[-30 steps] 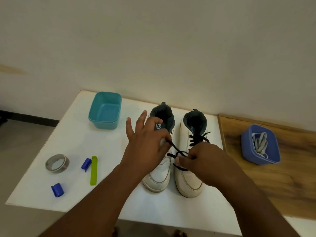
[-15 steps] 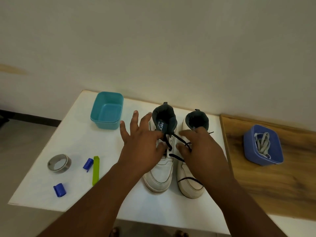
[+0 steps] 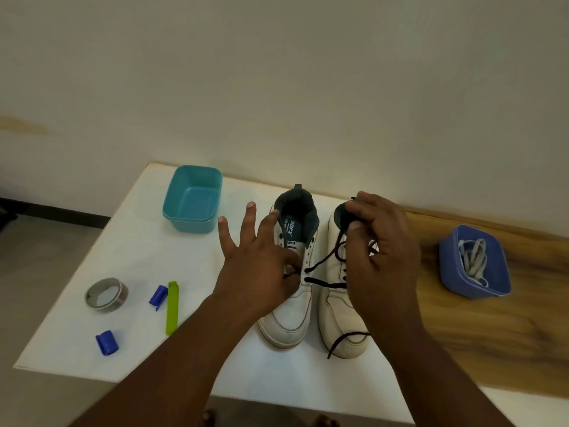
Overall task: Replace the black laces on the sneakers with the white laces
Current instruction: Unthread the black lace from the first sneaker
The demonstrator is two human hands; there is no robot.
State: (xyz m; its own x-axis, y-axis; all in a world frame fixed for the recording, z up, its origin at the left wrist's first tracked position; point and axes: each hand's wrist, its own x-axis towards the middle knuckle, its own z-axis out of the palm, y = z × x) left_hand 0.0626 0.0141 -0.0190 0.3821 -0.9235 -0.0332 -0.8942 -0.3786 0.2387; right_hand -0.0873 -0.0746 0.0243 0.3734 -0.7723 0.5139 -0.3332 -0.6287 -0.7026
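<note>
Two white high-top sneakers stand side by side on the white table, the left sneaker (image 3: 284, 322) and the right sneaker (image 3: 337, 306). A black lace (image 3: 323, 283) runs from the left sneaker's lower eyelets across to the right one. My left hand (image 3: 258, 263) pinches this lace at the left sneaker's eyelets with thumb and forefinger, the other fingers spread. My right hand (image 3: 383, 257) pinches the lace higher up, above the right sneaker's collar. A loose lace end (image 3: 341, 342) lies over the right toe. White laces (image 3: 472, 260) lie in a blue tub (image 3: 448, 272) on the right.
A teal tub (image 3: 192, 200) stands at the back left. A tape roll (image 3: 106, 294), two blue clips (image 3: 158, 295) (image 3: 107, 343) and a green clip (image 3: 171, 306) lie at the left. A wooden surface (image 3: 492, 334) adjoins the white table (image 3: 138, 257); a wall rises behind.
My right hand has moved up and away from me with the black lace, pulling it through the eyelets. My left hand stays on the left sneaker.
</note>
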